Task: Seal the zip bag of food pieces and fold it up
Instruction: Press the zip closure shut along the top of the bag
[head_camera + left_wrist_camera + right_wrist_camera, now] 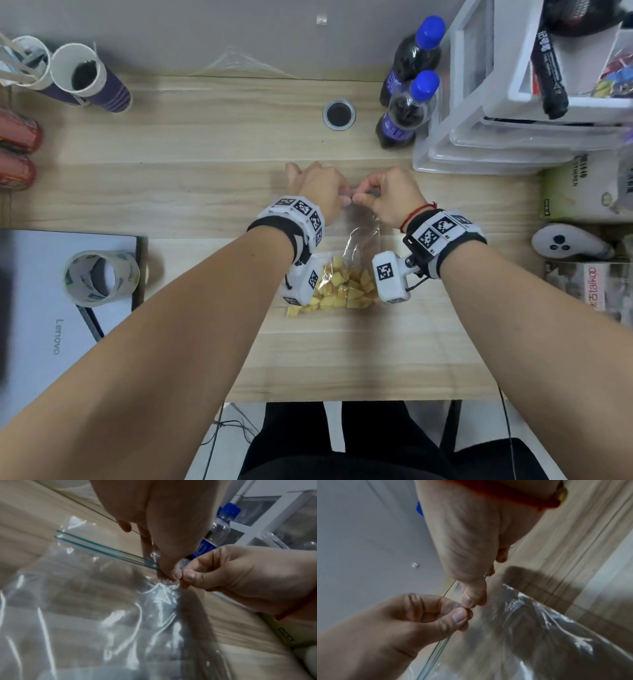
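A clear zip bag (364, 236) lies on the wooden table, with yellow food pieces (342, 289) heaped at its near end. Both hands meet at its far end. My left hand (344, 202) pinches the green zip strip (102, 549) between thumb and finger, and my right hand (359, 197) pinches the same strip right beside it. In the left wrist view the two thumbs nearly touch, left hand (169, 573) and right hand (187, 577). The right wrist view shows the right hand (473, 601) above the left hand (462, 616), with the zip strip (436, 651) running toward the camera.
Two dark soda bottles (407, 102) and a white drawer unit (496, 137) stand at the back right. A small round cup (339, 114) sits behind the hands. A tape roll (101, 277) rests on a laptop (44, 325) at the left. Paper cups (89, 78) are back left.
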Tool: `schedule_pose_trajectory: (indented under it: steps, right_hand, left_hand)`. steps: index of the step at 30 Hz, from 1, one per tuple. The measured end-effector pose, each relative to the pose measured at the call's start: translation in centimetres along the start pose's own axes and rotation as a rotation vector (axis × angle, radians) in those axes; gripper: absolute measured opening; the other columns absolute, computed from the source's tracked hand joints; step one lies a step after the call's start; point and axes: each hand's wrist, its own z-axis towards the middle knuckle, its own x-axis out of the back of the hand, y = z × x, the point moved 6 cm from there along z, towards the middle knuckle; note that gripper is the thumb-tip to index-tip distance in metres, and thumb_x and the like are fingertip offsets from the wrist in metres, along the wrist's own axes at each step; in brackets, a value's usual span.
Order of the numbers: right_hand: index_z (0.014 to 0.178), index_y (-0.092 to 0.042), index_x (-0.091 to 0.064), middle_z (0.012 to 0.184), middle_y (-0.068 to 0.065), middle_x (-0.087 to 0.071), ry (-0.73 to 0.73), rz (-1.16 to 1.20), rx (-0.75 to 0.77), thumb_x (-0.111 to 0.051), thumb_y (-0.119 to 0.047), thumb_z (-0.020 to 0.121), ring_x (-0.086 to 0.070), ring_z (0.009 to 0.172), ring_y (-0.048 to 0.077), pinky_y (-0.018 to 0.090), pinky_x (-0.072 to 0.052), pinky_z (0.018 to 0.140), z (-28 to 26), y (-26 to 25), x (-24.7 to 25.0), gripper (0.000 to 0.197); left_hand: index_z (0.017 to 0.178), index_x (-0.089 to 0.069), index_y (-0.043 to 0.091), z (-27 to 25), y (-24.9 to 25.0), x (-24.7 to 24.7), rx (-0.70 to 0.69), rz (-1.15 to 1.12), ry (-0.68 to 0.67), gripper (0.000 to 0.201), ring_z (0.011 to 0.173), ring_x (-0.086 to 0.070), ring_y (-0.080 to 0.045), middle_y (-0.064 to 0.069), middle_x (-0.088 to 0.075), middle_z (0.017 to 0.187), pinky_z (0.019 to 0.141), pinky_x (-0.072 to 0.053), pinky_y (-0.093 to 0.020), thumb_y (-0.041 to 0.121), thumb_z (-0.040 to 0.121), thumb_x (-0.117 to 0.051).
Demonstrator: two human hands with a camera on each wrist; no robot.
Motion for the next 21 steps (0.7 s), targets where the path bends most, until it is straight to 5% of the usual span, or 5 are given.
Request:
schedule_pose_trajectory:
  steps: [5, 15, 21]
  right_hand:
    - [0.073, -0.026, -0.072, 0.076, -0.006, -0.068, 0.001, -0.009, 0.023, -0.076, -0.027, 0.081, -0.064, 0.086, 0.013, 0.027, -0.050, 0.084, -0.2, -0.3, -0.2, 0.009]
    - [0.074, -0.030, -0.071, 0.084, -0.010, -0.069, -0.003, 0.018, 0.022, -0.075, -0.029, 0.081, -0.065, 0.091, 0.014, 0.030, -0.050, 0.091, -0.2, 0.2, -0.4, 0.008]
    - [0.081, -0.020, -0.075, 0.083, -0.005, -0.072, 0.008, 0.015, -0.011, -0.075, -0.028, 0.082, -0.062, 0.086, 0.011, 0.022, -0.046, 0.085, -0.3, 1.0, 0.3, 0.007]
  left_hand:
    - [0.090, -0.068, 0.029, -0.2, 0.0, -0.2, -0.005, -0.046, -0.007, 0.014, 0.086, -0.049, -0.015, 0.009, -0.067, 0.092, 0.092, -0.026, -0.036, 0.038, 0.092, -0.057]
    - [0.088, -0.070, 0.027, -0.6, -1.2, -0.4, 0.029, -0.193, 0.070, 0.014, 0.099, -0.058, -0.018, 0.007, -0.071, 0.095, 0.095, -0.030, -0.035, 0.040, 0.085, -0.066]
    - [0.086, -0.071, 0.031, -1.0, -2.9, -0.4, 0.072, -0.263, 0.087, 0.012, 0.091, -0.050, -0.012, 0.016, -0.057, 0.078, 0.090, -0.025, -0.031, 0.042, 0.085, -0.067]
